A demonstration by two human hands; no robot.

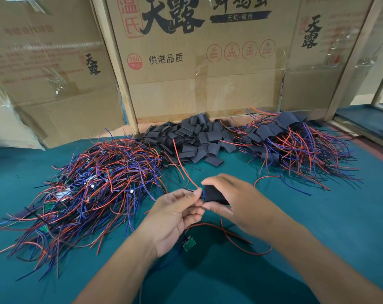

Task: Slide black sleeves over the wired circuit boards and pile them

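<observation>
Black sleeve (215, 195) gripped by right hand (232, 200); left hand (175, 216) fingers pinch wires (186, 176).

Only the person's two forearms and hands are visible, and both are bare. The left forearm (120, 266) enters from about 7 o'clock of the view and ends in the left hand (175, 218) near the centre. The right forearm (307, 249) enters from about 4 o'clock and ends in the right hand (230, 194). No sleeve, cuff, glove, watch, ring or bracelet shows on either arm. The fingers (217, 208) carry short, plain nails; one nail shows on the left thumb (198, 191). No marks or lettering can be made out.
</observation>
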